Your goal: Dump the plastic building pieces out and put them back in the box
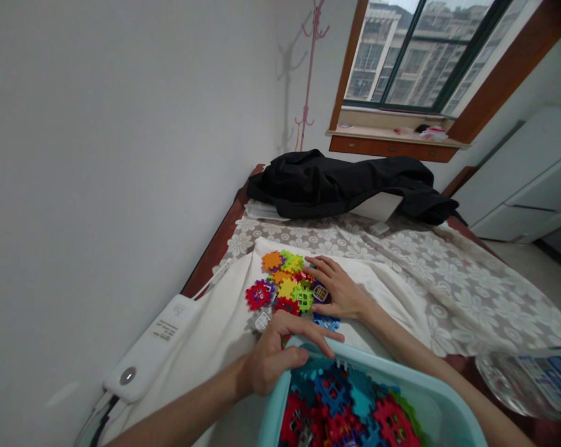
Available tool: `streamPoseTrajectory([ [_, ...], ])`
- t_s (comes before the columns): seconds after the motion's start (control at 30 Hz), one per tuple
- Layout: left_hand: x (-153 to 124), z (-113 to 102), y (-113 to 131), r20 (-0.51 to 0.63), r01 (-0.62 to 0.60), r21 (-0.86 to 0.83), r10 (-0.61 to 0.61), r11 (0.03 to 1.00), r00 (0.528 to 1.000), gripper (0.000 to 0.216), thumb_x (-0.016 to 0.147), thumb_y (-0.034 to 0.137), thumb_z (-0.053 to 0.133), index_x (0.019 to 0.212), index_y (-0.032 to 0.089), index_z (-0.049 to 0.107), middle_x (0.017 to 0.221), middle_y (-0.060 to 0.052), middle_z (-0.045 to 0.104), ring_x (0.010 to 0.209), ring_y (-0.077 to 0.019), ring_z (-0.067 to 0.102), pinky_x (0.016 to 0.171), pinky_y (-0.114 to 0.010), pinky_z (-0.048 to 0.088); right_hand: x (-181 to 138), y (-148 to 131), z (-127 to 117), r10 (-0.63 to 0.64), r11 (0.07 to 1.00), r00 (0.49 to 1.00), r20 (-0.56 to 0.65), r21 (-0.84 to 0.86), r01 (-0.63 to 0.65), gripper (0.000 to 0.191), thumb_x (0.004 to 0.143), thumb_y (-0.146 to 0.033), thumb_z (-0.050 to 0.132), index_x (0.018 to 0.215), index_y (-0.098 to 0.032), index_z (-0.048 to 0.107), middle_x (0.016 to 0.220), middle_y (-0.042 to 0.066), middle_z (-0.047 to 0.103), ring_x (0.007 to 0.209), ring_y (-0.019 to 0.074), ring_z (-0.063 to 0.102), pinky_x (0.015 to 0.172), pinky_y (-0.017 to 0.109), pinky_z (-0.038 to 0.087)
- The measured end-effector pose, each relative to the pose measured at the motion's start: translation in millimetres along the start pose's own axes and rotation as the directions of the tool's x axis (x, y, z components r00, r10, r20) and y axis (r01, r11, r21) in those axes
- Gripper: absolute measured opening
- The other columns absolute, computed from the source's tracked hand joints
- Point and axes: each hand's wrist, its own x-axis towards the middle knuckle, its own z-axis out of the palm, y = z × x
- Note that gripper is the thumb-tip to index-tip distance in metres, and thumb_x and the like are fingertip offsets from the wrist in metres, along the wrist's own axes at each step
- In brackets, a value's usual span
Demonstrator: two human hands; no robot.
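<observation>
"What does the left hand have, from where you sit?"

"On my feed, the left hand (277, 355) is clamped on a corner of the pale blue plastic tub (441, 410), fingers hooked over its smooth, rounded rim."

"And the right?"

"I see the right hand (340, 290) palm down with its fingers spread, at the right side of a loose pile of plastic pieces (287, 288). The two hands are near each other but apart."

"Where are the pieces, exactly?"

"The pile lies on the plain white cloth (224, 335), just beyond the tub. They're flat and rigid with notched edges, in orange, yellow, lime, red and blue; some have window-like lattices. I count more inside the tub, mostly red and blue, jumbled at all angles."

"What's around them?"

"To the left, a glossy white oblong device (154, 341) with a round button. Under the white cloth, a grey-and-white floral cover (485, 285); at its far end, rumpled black fabric (336, 183), matte and softly folded."
</observation>
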Motion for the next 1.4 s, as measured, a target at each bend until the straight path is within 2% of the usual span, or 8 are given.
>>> streamPoseTrajectory([
  [0.07, 0.5, 0.4, 0.9, -0.003, 0.002, -0.006, -0.002, 1.0, 1.0, 0.032, 0.075, 0.021, 0.069, 0.101, 0.017, 0.088, 0.122, -0.013, 0.082, 0.118, -0.0334, 0.076, 0.101, -0.037, 0.053, 0.4, 0.3, 1.9, 0.007, 1.0, 1.0, -0.013, 0.0, -0.007, 0.085, 0.093, -0.069, 0.068, 0.159, -0.022, 0.045, 0.16, 0.017, 0.051, 0.145, 0.0399, 0.043, 0.12, 0.062, 0.039],
  [0.2, 1.5, 1.7, 2.4, -0.007, 0.019, -0.027, -0.019, 0.999, 1.0, 0.034, 0.074, 0.017, 0.068, 0.101, 0.016, 0.088, 0.123, -0.013, 0.081, 0.118, -0.0319, 0.076, 0.102, -0.035, 0.053, 0.8, -1.0, 2.1, 0.015, 1.0, 0.997, -0.079, -0.004, -0.015, 0.059, 0.101, -0.047, 0.064, 0.154, -0.023, 0.05, 0.144, 0.015, 0.064, 0.131, 0.0362, 0.052, 0.115, 0.06, 0.045],
  [0.47, 2.1, 2.2, 4.4, 0.002, 0.006, -0.027, -0.006, 1.0, 1.0, 0.033, 0.075, 0.018, 0.068, 0.101, 0.016, 0.088, 0.123, -0.014, 0.081, 0.118, -0.0326, 0.077, 0.101, -0.036, 0.054, 2.9, -2.2, 0.2, 0.038, 0.998, 0.996, -0.076, -0.055, -0.042, 0.045, 0.107, -0.038, 0.053, 0.15, -0.024, 0.057, 0.136, 0.015, 0.065, 0.125, 0.0341, 0.055, 0.108, 0.058, 0.05],
  [0.63, 2.4, 2.1, 4.3, 0.005, 0.006, -0.038, -0.006, 0.999, 1.0, 0.032, 0.075, 0.02, 0.07, 0.1, 0.015, 0.088, 0.121, -0.014, 0.081, 0.118, -0.0341, 0.077, 0.101, -0.036, 0.055, 0.3, 0.1, 2.3, -0.039, 0.988, 0.991, -0.124, -0.154, 0.02, 0.057, 0.103, -0.049, 0.065, 0.154, -0.026, 0.054, 0.157, 0.015, 0.054, 0.147, 0.0388, 0.044, 0.123, 0.066, 0.034],
  [0.73, 2.1, 1.8, 3.4, 0.007, 0.015, -0.03, -0.015, 0.999, 1.0, 0.032, 0.074, 0.02, 0.069, 0.1, 0.015, 0.089, 0.122, -0.014, 0.081, 0.118, -0.0335, 0.076, 0.102, -0.035, 0.054, 0.4, -0.8, 2.7, -0.137, 0.979, 0.987, -0.087, -0.163, 0.122, 0.053, 0.106, -0.039, 0.062, 0.157, -0.033, 0.049, 0.156, 0.009, 0.059, 0.148, 0.0339, 0.047, 0.129, 0.066, 0.024],
  [0.9, 2.1, 1.3, 2.6, 0.012, 0.008, -0.028, -0.007, 1.0, 1.0, 0.033, 0.075, 0.019, 0.069, 0.101, 0.015, 0.089, 0.123, -0.013, 0.081, 0.118, -0.0325, 0.077, 0.101, -0.033, 0.054, 3.7, -1.1, 2.7, -0.17, 0.985, 0.984, -0.043, -0.044, 0.169, 0.036, 0.108, -0.033, 0.061, 0.144, -0.032, 0.058, 0.145, 0.006, 0.068, 0.139, 0.0303, 0.057, 0.125, 0.063, 0.034],
  [1.13, 1.6, 0.9, 0.9, 0.01, 0.01, -0.024, -0.01, 1.0, 1.0, 0.034, 0.074, 0.018, 0.068, 0.102, 0.016, 0.088, 0.124, -0.012, 0.081, 0.118, -0.0304, 0.076, 0.102, -0.032, 0.052, 3.5, 1.9, 4.0, -0.142, 0.981, 0.979, -0.146, 0.113, 0.159, 0.013, 0.106, -0.027, 0.06, 0.119, -0.026, 0.056, 0.135, 0.011, 0.072, 0.13, 0.0304, 0.061, 0.116, 0.061, 0.047],
  [1.4, 2.3, 0.4, 2.8, 0.021, 0.011, -0.025, -0.01, 1.0, 1.0, 0.034, 0.074, 0.019, 0.068, 0.102, 0.017, 0.088, 0.124, -0.012, 0.081, 0.118, -0.0313, 0.077, 0.098, -0.032, 0.054, -2.5, 3.5, 5.4, -0.054, 0.976, 0.972, -0.228, 0.194, 0.1, 0.033, 0.109, -0.024, 0.047, 0.142, -0.029, 0.05, 0.144, 0.012, 0.066, 0.142, 0.0273, 0.058, 0.118, 0.057, 0.051],
])
